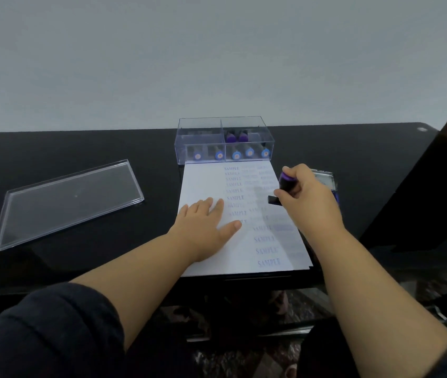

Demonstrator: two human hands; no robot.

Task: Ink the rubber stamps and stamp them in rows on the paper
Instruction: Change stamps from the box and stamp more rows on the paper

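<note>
A: Layout check. Why was the desk (53, 148) set up like that?

B: Everything sat in one reach line. Paper (203, 181) lay square in front of the person, near edge at the desk's front edge, probably so both forearms could come straight over it.

A: Lid (67, 203)?

B: Clear lid lay flat, well to the left, off the paper. Likely parked there to keep the work area free.

A: Box (223, 139)?

B: Clear box, two compartments, touching the paper's far edge. The spare stamps lay inside, blue caps facing the person. Short grab for a swap, I'd guess.

A: Hands?

B: Left hand (206, 225) was open, flat, palm down on the paper's blank left half, fingers spread. Read it as a hold-down so the sheet wouldn't shift or lift with the stamp. Right hand (303, 192) was closed around a stamp (285, 186), purple top, black base, held over the paper's right edge. Whether the base touched the paper, couldn't tell.

A: Ink pad (326, 178)?

B: Just beside the paper on the right, mostly hidden behind the right hand. Same side as the stamping hand, so re-inking was a short move.

A: Progress?

B: Columns of "SAMPLE" prints ran down the right half; some faint or blurred. Left half was bare. Judged roughly half done.
</note>
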